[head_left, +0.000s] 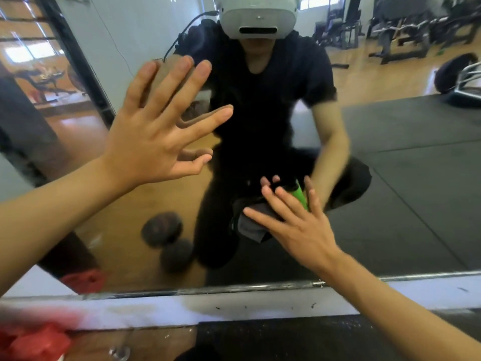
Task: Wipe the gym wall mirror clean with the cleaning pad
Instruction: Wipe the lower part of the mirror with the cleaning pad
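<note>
The wall mirror [390,157] fills most of the head view and reflects me crouching in black clothes. My left hand [156,131] is spread flat against the glass at the upper left, fingers straight. My right hand [294,225] presses a dark grey cleaning pad [251,227] with a green edge [299,195] against the lower middle of the mirror, fingers straight and splayed over it. Most of the pad is hidden under the hand.
The mirror's metal bottom rail [234,287] runs above a white wall strip [260,306]. A red object [33,342] lies at the bottom left on the floor. Dumbbells [166,238], black mats and gym benches appear only as reflections.
</note>
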Demonstrator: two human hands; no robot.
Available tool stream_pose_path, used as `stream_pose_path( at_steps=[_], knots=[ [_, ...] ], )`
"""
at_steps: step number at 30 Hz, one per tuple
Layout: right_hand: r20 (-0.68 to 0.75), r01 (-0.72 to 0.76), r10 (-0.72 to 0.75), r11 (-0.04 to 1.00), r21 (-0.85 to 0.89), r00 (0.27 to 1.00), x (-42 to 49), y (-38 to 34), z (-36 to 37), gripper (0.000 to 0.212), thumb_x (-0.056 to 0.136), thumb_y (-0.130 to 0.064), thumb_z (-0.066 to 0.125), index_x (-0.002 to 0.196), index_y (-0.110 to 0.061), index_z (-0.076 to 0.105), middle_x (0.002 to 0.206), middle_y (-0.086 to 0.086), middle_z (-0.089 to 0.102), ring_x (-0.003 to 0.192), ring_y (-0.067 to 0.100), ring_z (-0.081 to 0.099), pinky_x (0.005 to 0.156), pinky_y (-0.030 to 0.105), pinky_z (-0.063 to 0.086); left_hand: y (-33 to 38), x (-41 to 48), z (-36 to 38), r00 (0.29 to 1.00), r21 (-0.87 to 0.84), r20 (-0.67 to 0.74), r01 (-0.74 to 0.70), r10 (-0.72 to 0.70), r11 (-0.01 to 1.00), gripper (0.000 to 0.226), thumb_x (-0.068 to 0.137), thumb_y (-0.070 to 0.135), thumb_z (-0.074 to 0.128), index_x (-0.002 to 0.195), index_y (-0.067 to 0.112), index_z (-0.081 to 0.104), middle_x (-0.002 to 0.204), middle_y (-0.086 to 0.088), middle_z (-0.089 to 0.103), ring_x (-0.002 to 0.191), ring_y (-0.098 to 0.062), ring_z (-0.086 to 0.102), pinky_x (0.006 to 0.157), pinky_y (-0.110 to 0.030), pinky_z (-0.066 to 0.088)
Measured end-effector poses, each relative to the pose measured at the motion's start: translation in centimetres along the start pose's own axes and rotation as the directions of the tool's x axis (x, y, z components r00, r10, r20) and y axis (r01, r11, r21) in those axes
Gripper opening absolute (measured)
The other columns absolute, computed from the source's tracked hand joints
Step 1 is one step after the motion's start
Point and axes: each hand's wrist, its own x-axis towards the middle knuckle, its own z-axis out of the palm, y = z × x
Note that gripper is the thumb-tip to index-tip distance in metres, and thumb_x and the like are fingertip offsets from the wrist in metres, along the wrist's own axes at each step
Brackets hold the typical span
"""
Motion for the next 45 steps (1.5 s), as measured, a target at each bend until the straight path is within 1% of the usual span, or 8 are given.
stream_pose_path(
  at_steps=[6, 12, 19, 25, 27, 32, 37, 45],
  knots=[
    [-0.272, -0.635, 0.664, 0.747, 0.199, 0.696, 4.9, 7.2, -4.3, 0.051, 0.108, -0.028, 0.049, 0.158, -0.027, 0.040, 0.162, 0.037, 0.022, 0.152, 0.054, 0.014, 0.117, 0.076, 0.003, 0.3, -0.1, 0.2, 1.000, 0.007, -0.004, 0.021, -0.021, 1.000, 0.078, 0.098, 0.062, 0.054, 0.165, 0.027, 0.037, 0.167, -0.026, 0.030, 0.154, -0.045, 0.029, 0.126, -0.057, 0.014],
    [-0.060, -0.112, 0.117, 0.991, 0.079, 0.991, 2.3, -1.2, -0.9, 0.063, 0.102, -0.030, 0.061, 0.159, -0.042, 0.036, 0.173, 0.007, 0.010, 0.159, 0.028, 0.014, 0.125, 0.065, 0.010, 0.2, 0.1, 0.0, 1.000, 0.010, 0.008, 0.005, -0.005, 1.000, 0.079, 0.097, 0.062, 0.056, 0.165, 0.026, 0.037, 0.168, -0.027, 0.028, 0.155, -0.044, 0.026, 0.126, -0.059, 0.014],
    [-0.260, -0.671, 0.704, 0.710, 0.216, 0.661, 9.3, 5.1, -5.3, 0.053, 0.109, -0.040, 0.041, 0.161, -0.032, 0.033, 0.167, 0.030, 0.017, 0.155, 0.050, 0.012, 0.119, 0.073, 0.001, 0.1, -0.1, 0.3, 1.000, -0.008, 0.011, 0.014, -0.013, 1.000, 0.080, 0.096, 0.063, 0.056, 0.165, 0.027, 0.036, 0.168, -0.025, 0.027, 0.153, -0.045, 0.029, 0.121, -0.062, 0.022],
    [-0.114, -0.166, 0.177, 0.980, 0.107, 0.977, 5.3, -2.2, -1.2, 0.062, 0.102, -0.036, 0.060, 0.159, -0.040, 0.036, 0.173, 0.009, 0.012, 0.161, 0.026, 0.003, 0.124, 0.066, 0.010, 0.0, -0.2, 0.2, 1.000, -0.009, 0.013, 0.004, -0.004, 1.000, 0.083, 0.094, 0.063, 0.060, 0.165, 0.027, 0.037, 0.170, -0.024, 0.020, 0.156, -0.043, 0.024, 0.126, -0.059, 0.013],
    [-0.184, -0.221, 0.235, 0.971, 0.094, 0.954, 5.7, 1.0, -2.2, 0.058, 0.104, -0.039, 0.058, 0.158, -0.041, 0.038, 0.171, 0.010, 0.017, 0.159, 0.029, 0.011, 0.124, 0.065, 0.002, 0.0, -0.3, 0.2, 1.000, -0.009, 0.004, 0.012, -0.012, 1.000, 0.082, 0.094, 0.062, 0.061, 0.165, 0.027, 0.037, 0.170, -0.024, 0.021, 0.156, -0.043, 0.025, 0.127, -0.058, 0.012],
    [-0.250, -0.672, 0.720, 0.694, 0.259, 0.647, 8.2, 3.5, -3.8, 0.056, 0.105, -0.036, 0.055, 0.159, -0.031, 0.039, 0.166, 0.032, 0.019, 0.155, 0.047, 0.008, 0.120, 0.070, -0.002, 0.1, -0.3, 0.3, 1.000, -0.022, 0.002, 0.022, -0.022, 1.000, 0.082, 0.093, 0.062, 0.061, 0.164, 0.027, 0.038, 0.169, -0.024, 0.023, 0.156, -0.044, 0.025, 0.128, -0.058, 0.011],
    [-0.117, -0.242, 0.248, 0.968, 0.064, 0.962, 3.4, -2.5, -0.2, 0.068, 0.101, -0.046, 0.062, 0.161, -0.041, 0.029, 0.173, 0.009, 0.008, 0.161, 0.025, -0.002, 0.124, 0.063, 0.009, 0.0, -0.2, 0.4, 1.000, -0.017, -0.010, 0.005, -0.005, 1.000, 0.080, 0.093, 0.060, 0.060, 0.163, 0.025, 0.041, 0.167, -0.026, 0.029, 0.154, -0.045, 0.028, 0.124, -0.061, 0.019],
    [-0.204, -0.609, 0.638, 0.770, 0.192, 0.742, 5.8, 1.1, -2.1, 0.071, 0.099, -0.062, 0.060, 0.158, -0.031, 0.038, 0.166, 0.026, 0.018, 0.155, 0.046, 0.009, 0.124, 0.065, 0.001, 0.1, -0.2, 0.7, 1.000, -0.008, -0.016, 0.007, -0.007, 1.000, 0.078, 0.095, 0.060, 0.055, 0.164, 0.025, 0.039, 0.165, -0.028, 0.032, 0.152, -0.046, 0.030, 0.121, -0.062, 0.021]
  ],
)
